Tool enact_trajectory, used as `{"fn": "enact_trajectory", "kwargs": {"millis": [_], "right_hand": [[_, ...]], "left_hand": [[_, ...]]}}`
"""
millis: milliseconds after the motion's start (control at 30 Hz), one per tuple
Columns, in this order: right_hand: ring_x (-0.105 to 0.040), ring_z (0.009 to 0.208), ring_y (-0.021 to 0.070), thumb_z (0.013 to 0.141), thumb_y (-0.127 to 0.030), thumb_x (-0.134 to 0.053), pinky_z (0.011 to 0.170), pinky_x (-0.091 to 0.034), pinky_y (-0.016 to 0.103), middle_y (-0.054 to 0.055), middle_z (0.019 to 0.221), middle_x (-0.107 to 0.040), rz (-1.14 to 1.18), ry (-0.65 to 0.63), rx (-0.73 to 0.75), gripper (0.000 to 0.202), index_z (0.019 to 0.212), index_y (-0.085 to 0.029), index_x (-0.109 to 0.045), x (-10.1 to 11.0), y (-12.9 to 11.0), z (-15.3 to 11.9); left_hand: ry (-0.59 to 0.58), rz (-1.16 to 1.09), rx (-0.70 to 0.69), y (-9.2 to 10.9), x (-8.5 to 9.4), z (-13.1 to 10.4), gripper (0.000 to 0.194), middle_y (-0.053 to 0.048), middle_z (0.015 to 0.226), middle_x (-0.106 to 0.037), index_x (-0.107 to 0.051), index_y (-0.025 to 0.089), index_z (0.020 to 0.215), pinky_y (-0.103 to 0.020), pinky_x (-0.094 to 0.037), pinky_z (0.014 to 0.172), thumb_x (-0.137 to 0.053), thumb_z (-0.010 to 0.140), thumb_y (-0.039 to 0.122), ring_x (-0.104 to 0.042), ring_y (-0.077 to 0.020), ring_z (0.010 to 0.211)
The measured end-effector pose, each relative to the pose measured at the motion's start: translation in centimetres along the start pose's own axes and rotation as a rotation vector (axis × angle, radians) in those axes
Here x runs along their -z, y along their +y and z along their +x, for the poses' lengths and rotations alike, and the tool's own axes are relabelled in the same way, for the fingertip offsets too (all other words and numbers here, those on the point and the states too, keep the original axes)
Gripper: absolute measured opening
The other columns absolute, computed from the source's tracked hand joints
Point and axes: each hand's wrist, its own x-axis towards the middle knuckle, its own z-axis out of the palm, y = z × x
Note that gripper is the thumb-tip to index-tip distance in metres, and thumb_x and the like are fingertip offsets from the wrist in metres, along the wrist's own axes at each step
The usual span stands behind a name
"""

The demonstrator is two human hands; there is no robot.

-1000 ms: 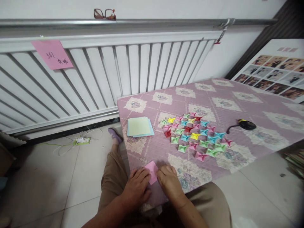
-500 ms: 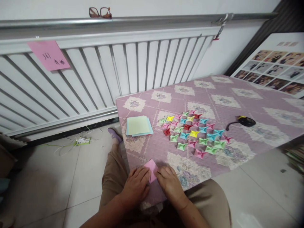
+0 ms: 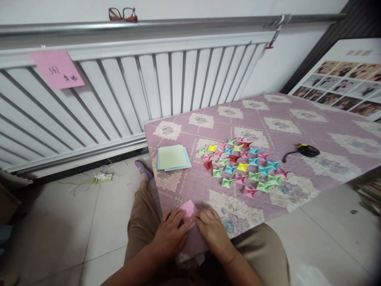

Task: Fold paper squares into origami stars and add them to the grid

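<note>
"361" written on one pink square paper note [image 3: 58, 69]. One pink pointed paper [image 3: 189, 207] touched by left hand [image 3: 170, 233], fingers together, and right hand [image 3: 212, 228], fingers curled, pinch unclear.

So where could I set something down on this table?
The tablecloth is bare between the folded papers and the radiator, and right of the black object. A narrower strip separates the paper stack from those papers. It's crowded among them and at the near corner, where the left hand and right hand touch pink paper.
</note>
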Motion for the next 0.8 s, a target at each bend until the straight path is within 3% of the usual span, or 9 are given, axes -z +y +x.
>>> {"fn": "enact_trajectory", "kwargs": {"millis": [333,467,600,800], "right_hand": [[-0.057,0.093,0.0198,0.089,-0.023,-0.053,0.093,-0.035,0.038,0.002,0.094,-0.068,0.008,0.082,-0.103,0.019,0.104,-0.024,-0.065,0.0,-0.6,-1.2],[-0.054,0.111,0.0205,0.09,-0.033,-0.051,0.102,-0.028,0.039,0.005,0.119,-0.064,-0.022,0.014,-0.028,0.035,0.123,-0.022,-0.055,-0.4,-2.3,-1.1],[-0.048,0.121,0.0212,0.088,-0.041,-0.052,0.106,-0.022,0.039,0.006,0.128,-0.059,-0.047,-0.017,-0.04,0.046,0.128,-0.019,-0.051,-0.9,-3.6,-1.3],[-0.046,0.124,0.0238,0.085,-0.035,-0.054,0.102,-0.026,0.043,0.007,0.137,-0.051,-0.114,-0.092,-0.057,0.053,0.135,-0.02,-0.043,-0.4,-2.2,-3.1]], "left_hand": [[0.03,0.027,-0.018,0.0,-0.3,-0.1,0.039,-0.006,0.139,-0.045,-0.048,0.033,0.13,-0.043,-0.026,0.105,-0.048,0.091,0.033,-0.037,-0.0247,0.128],[0.015,0.049,-0.018,0.0,-0.3,-0.2,0.039,-0.003,0.141,-0.043,-0.046,0.032,0.132,-0.041,-0.023,0.108,-0.046,0.092,0.034,-0.035,-0.0223,0.13],[-0.027,0.068,-0.045,-0.2,-0.3,-0.3,0.042,-0.003,0.145,-0.039,-0.043,0.031,0.134,-0.04,-0.021,0.11,-0.045,0.093,0.04,-0.031,-0.0213,0.133],[-0.052,0.072,-0.046,-0.4,-0.2,-0.8,0.046,-0.003,0.148,-0.034,-0.035,0.035,0.139,-0.044,-0.022,0.11,-0.044,0.094,0.037,-0.03,-0.023,0.134]]}}
